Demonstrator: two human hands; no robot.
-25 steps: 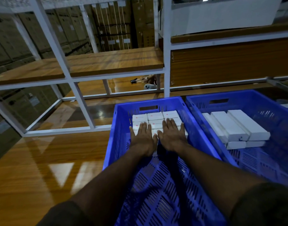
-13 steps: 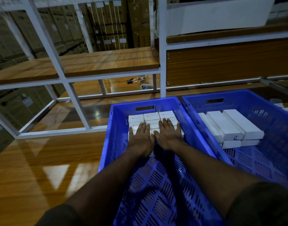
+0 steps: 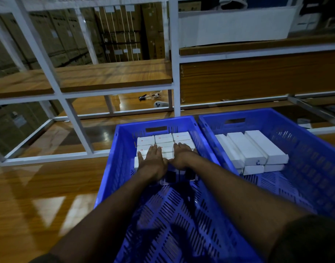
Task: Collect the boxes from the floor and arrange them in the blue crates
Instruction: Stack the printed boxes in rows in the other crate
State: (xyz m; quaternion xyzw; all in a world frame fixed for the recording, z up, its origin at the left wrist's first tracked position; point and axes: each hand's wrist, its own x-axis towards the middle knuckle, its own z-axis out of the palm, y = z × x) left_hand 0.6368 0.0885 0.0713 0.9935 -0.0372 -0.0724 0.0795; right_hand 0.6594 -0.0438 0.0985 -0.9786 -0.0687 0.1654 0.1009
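Two blue crates stand side by side on the wooden floor. In the nearer left crate (image 3: 123,152), small white boxes (image 3: 163,138) with red marks are packed in rows against the far wall. My left hand (image 3: 153,160) and my right hand (image 3: 182,156) lie flat on top of these boxes, fingers straight and pointing away, thumbs nearly touching. The rows under my palms are mostly hidden. The right crate (image 3: 295,122) holds longer white boxes (image 3: 257,149) stacked in two layers.
A white metal rack (image 3: 174,73) with wooden shelves (image 3: 113,76) stands just behind the crates. Small dark and white items (image 3: 155,100) lie on the floor under it. Brown cartons (image 3: 121,35) are stacked beyond. Glossy wooden floor (image 3: 39,196) spreads to the left.
Both hands stay flat on the small boxes. The left hand's fingers have spread a little towards the left. The view has shifted slightly.
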